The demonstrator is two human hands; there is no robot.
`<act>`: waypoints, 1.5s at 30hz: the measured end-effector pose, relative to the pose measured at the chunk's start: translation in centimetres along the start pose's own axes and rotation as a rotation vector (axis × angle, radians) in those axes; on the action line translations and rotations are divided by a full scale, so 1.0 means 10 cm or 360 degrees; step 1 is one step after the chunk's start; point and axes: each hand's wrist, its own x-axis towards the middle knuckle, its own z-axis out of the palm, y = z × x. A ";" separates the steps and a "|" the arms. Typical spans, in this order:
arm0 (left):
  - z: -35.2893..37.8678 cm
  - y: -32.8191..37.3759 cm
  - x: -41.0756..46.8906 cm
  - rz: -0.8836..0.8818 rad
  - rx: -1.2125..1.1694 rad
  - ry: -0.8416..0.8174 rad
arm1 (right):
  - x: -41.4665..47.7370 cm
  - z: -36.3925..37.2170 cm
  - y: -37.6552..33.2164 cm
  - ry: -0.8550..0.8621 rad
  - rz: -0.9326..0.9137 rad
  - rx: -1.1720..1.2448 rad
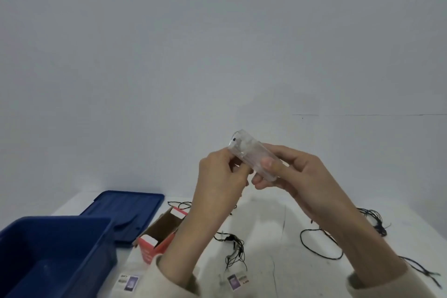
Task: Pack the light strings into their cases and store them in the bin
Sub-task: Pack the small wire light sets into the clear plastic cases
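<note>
I hold both hands raised above the white counter (pixel 266 220), in front of a plain pale wall. My right grip (pixel 297 176) grasps the clear rectangular plastic case (pixel 251 152): the thumb lies across its near face and the fingers curl round beneath it. The case tilts, with its far end pointing up and to the left. My left grip (pixel 222 174) is clenched at the case's left edge, fingertips and thumb pinched together against it; I cannot tell whether anything else sits between them.

Below, at the left edge of the counter, stands the open dark blue plastic bin (pixel 106 244). Its flat blue lid (pixel 125 210) lies just behind it. Beside the lid, an open red and white cardboard box (pixel 159 232) lies on its side, partly hidden by my left forearm. A tangled black light string (pixel 234 247) lies loose on the counter between my forearms, and a second black light string (pixel 377 222) sprawls to the right, under my right forearm. Two small printed packets (pixel 128 283) lie near the counter's front edge.
</note>
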 end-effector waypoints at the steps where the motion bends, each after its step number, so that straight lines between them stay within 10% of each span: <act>1: -0.01 -0.01 0.01 -0.0010 0.0017 -0.0019 | 0.00 0.01 -0.01 0.0016 -0.0001 -0.0010; 8: -0.13 -0.11 -0.09 -0.0469 -0.0776 -0.0517 | 0.11 0.01 -0.05 0.0426 -0.0165 0.0101; 14: -0.17 -0.17 -0.18 -0.0403 -0.0410 -0.0741 | 0.19 -0.15 -0.03 0.0779 -0.0419 -0.0744; 19: -0.28 0.06 -0.10 0.0314 0.0596 -0.0448 | 0.18 -0.23 0.09 0.0452 -0.0541 -0.1488; 22: -0.35 0.15 0.07 0.0579 0.0781 -0.0217 | 0.09 -0.22 0.05 -0.0001 -0.0216 -0.1219; 27: -0.29 -0.02 0.24 0.0172 -0.0124 -0.0390 | -0.02 -0.18 -0.05 -0.0283 -0.0042 -0.0057; 33: -0.09 -0.17 -0.02 -0.0322 -0.0864 -0.0682 | 0.05 -0.04 -0.01 0.0259 -0.0045 0.0389; 39: -0.10 -0.19 -0.15 -0.0544 -0.0873 -0.0728 | 0.04 0.06 -0.02 0.0694 -0.0154 -0.0186; 42: -0.13 -0.11 -0.19 -0.0451 -0.0427 -0.0647 | 0.03 0.11 0.01 0.0794 -0.0253 -0.0586; 45: -0.20 0.00 -0.17 0.0179 0.0878 -0.0508 | 0.02 0.13 0.06 0.0715 -0.0308 -0.1062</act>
